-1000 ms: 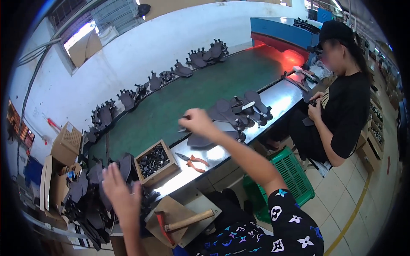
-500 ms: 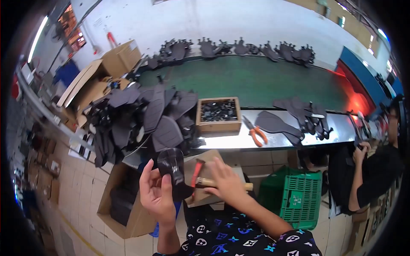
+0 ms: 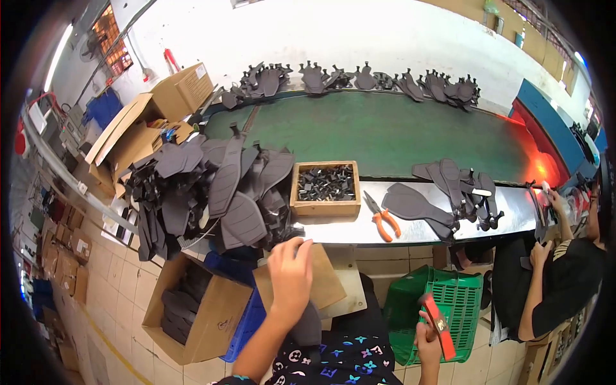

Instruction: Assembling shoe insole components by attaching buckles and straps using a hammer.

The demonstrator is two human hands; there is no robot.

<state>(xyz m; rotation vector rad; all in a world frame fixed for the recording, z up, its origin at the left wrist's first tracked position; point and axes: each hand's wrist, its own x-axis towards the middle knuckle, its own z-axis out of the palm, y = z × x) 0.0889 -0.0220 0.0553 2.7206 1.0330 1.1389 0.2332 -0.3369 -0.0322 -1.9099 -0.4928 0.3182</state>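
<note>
My right hand (image 3: pixel 428 343) is closed round the handle of a hammer with a red head (image 3: pixel 439 326), held at the lower right in front of a green crate. My left hand (image 3: pixel 290 273) is bent with its fingers curled, over a brown board (image 3: pixel 327 282) in front of me. A dark grey sole-shaped piece (image 3: pixel 307 326) runs from beneath that hand toward my lap; the hand hides its upper end and the grip. Ahead, a wooden box (image 3: pixel 326 208) of small dark clips and orange-handled pliers (image 3: pixel 383 218) lie on the metal table edge.
A heap of dark sole pieces (image 3: pixel 224 186) covers the table's left end; more lie at the right (image 3: pixel 410 205) and along the green belt (image 3: pixel 359 131). A cardboard box (image 3: pixel 218 321) stands lower left, the green crate (image 3: pixel 459 292) lower right. Another person's arm (image 3: pixel 536 282) is at far right.
My right hand has swung right and down, off the board, with the hammer. My left hand has moved right and lowered the dark piece from upright to the board.
</note>
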